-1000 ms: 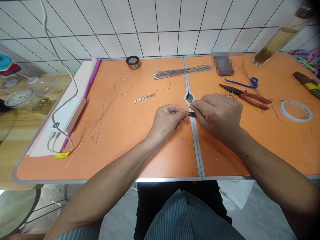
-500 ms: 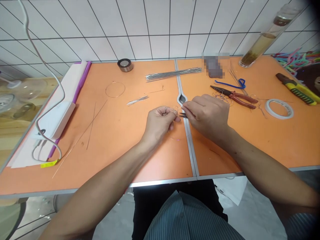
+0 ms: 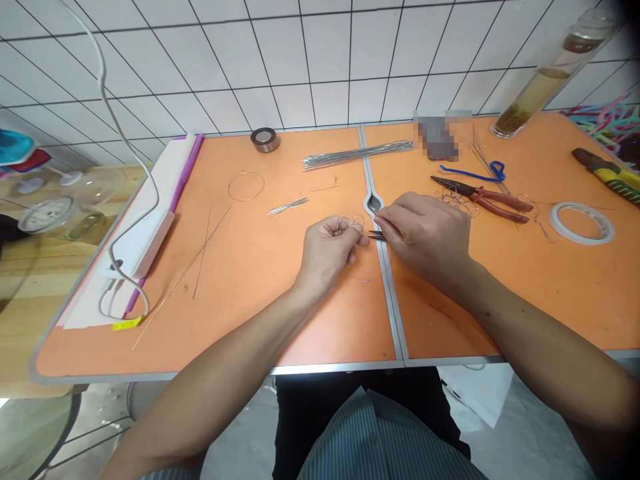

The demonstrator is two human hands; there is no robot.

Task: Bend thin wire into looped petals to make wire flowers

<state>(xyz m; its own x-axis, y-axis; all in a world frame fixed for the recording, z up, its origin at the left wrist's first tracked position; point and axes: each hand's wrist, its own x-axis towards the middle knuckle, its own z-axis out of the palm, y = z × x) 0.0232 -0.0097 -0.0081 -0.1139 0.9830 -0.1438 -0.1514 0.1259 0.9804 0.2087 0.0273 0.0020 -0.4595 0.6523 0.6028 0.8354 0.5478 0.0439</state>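
**Wire loop (image 3: 358,219) — pinch hold at the table seam**

Fine wire: light, springy, apt to slip. Take hold close to the bend. Left hand (image 3: 327,250) pinches the loop between thumb and forefinger, just beside the centre notch (image 3: 374,203). Right hand (image 3: 425,240) pinches small black pliers (image 3: 379,235), tips near the wire — contact too small to confirm. Red-handled pliers (image 3: 500,207) lie to the right on the orange table (image 3: 240,320).
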